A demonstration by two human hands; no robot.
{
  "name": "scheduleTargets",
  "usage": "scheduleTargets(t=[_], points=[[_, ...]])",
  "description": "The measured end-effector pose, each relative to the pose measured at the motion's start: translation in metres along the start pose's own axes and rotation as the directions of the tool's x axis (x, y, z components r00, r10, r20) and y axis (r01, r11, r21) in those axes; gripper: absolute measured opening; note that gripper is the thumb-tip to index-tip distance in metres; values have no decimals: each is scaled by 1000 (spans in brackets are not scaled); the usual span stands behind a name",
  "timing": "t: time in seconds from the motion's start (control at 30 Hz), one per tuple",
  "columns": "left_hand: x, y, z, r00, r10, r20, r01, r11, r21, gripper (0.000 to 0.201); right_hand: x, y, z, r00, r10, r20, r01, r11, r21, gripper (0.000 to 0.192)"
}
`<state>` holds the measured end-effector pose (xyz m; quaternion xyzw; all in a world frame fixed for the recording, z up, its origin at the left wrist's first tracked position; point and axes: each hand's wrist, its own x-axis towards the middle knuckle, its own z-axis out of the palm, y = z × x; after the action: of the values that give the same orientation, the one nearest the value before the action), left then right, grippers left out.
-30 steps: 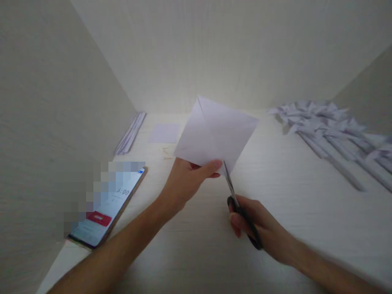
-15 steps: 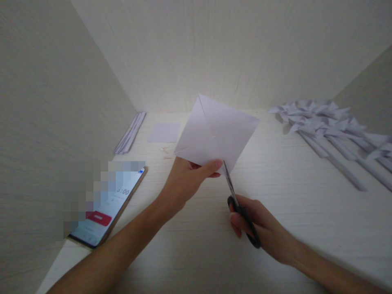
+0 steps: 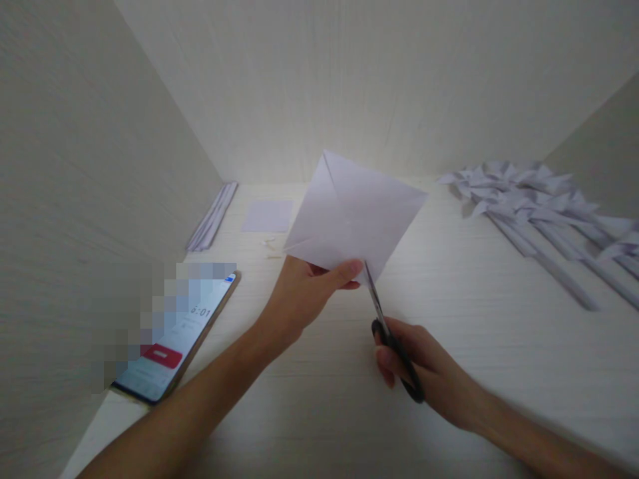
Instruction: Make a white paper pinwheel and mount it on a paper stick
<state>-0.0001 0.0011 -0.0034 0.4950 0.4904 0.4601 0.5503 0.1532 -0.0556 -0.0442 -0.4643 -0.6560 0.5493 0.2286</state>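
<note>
A: Where's the paper, and what has hold of it?

B: The paper square (image 3: 357, 213) is up off the tabletop (image 3: 449, 299), right of the phone (image 3: 200, 332) and farther out. The left hand (image 3: 314, 286) pinches its near edge, thumb on top. The right hand (image 3: 419, 366) is wrapped around the handles of the scissors (image 3: 377, 305). So the 2 hands are apart, each clamped on its own thing.

A: Which step is this?

B: Snipping inward from the near corner, I'd judge. The blades overlap the square there, tips just beside the left thumb, and look nearly closed. How deep the slit runs, I can't tell. The next move calls for a taut corner, a straight line and a thumb clear of the tips.

A: And farther out?

B: Beyond the phone lie a bundle of paper strips (image 3: 213, 216) and, right of it, a flat paper sheet (image 3: 268, 216) near some slivers (image 3: 274, 257). Well to the phone's right is a heap of paper pinwheels (image 3: 529, 196) on sticks (image 3: 554, 269).

A: Any writing?

B: Only the phone's: a time ending in :01, first digit blurred, and a red button (image 3: 164, 356) with an unreadable label. I see no brand.
</note>
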Motion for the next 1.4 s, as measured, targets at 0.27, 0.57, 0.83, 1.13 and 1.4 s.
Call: scheduleTargets(t=[0.27,0.57,0.83,1.13,1.4], points=[[0,-1,0,1000,11,4,-11,1000,-2,29,0,0,0,1000,7,1,-7,1000,1,36],[-1,1,0,1000,-1,-9,1,1000,6,32,0,2,0,1000,10,6,-10,1000,7,36],[-1,1,1,1000,-10,-20,10,1000,0,33,0,2,0,1000,23,3,-23,1000,10,33],[0,-1,0,1000,-2,5,2,1000,-2,33,1,3,1,1000,19,0,-19,1000,8,33],[0,1,0,1000,-8,3,8,1000,-2,33,0,2,1,1000,31,5,-31,999,13,32]])
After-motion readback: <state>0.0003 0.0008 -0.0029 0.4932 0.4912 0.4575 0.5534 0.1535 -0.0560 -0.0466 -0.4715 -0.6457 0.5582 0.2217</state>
